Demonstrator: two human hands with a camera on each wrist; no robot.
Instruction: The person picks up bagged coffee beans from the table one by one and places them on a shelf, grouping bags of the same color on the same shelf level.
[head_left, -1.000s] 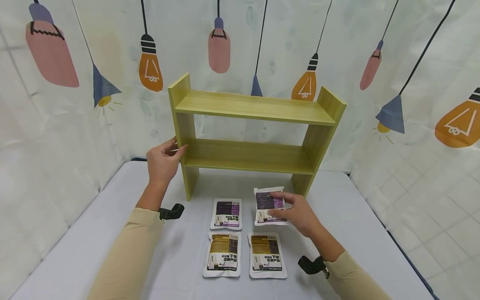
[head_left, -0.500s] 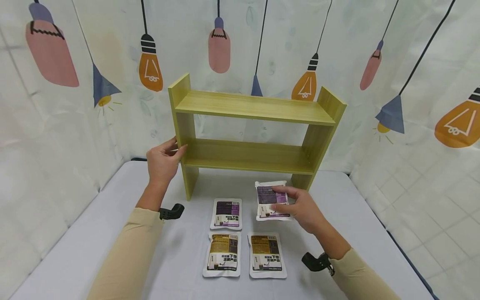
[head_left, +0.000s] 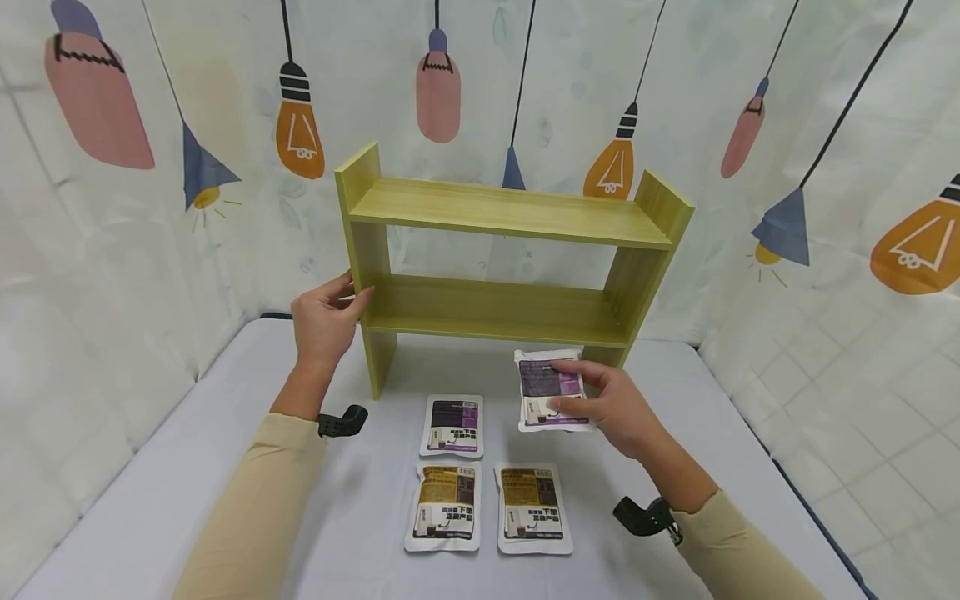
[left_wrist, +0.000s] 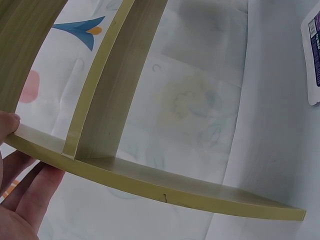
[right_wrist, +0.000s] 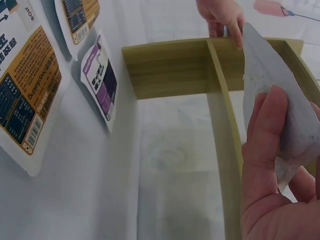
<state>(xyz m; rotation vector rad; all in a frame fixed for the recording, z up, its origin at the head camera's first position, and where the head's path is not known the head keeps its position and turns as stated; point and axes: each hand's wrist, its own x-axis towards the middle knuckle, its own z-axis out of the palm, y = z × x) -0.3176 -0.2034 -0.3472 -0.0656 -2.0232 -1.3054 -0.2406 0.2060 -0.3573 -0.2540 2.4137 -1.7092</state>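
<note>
My left hand (head_left: 324,323) grips the left side panel of a light wooden two-tier shelf (head_left: 510,208), thumb on the inner face and fingers behind the edge. The left wrist view shows that panel (left_wrist: 165,192) running between thumb and fingers. My right hand (head_left: 611,408) pinches a white pouch with a purple label (head_left: 540,379) by its right side, raised in front of the shelf's lower right. Its plain back (right_wrist: 280,95) faces the right wrist camera. Another purple-labelled pouch (head_left: 453,427) and two brown-labelled pouches, one left (head_left: 444,508) and one right (head_left: 534,510), lie flat below the shelf.
The shelf stands at the back of a white-covered table (head_left: 375,517). Behind it hangs a pale backdrop (head_left: 247,242) printed with lamps and bulbs, which also closes in the left and right sides.
My right hand has lifted the purple-labelled pouch up and slightly right, toward the shelf. My left hand keeps its hold on the side panel, and the other pouches lie as before.
</note>
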